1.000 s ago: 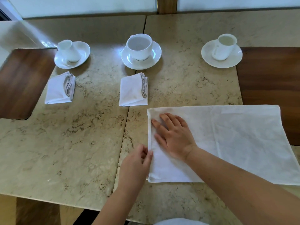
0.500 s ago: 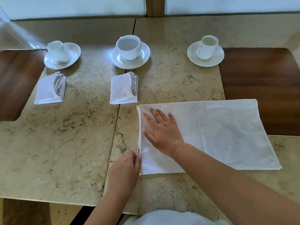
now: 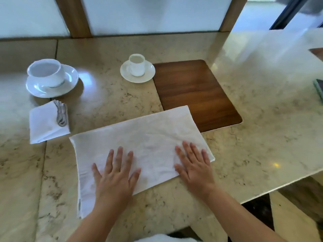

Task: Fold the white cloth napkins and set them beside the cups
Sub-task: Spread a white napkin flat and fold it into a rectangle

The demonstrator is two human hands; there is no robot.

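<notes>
From the head view, the left hand [image 3: 113,179] and the right hand [image 3: 195,165] are lying flat, fingers spread wide and holding nothing, pressing the half-folded white napkin [image 3: 148,137] onto the counter [image 3: 262,137]. This looks like smoothing between folds; the next move is probably folding it smaller, like the folded napkin [image 3: 47,124] near the large cup [image 3: 46,72], then placing it beside the small cup [image 3: 137,64].
</notes>
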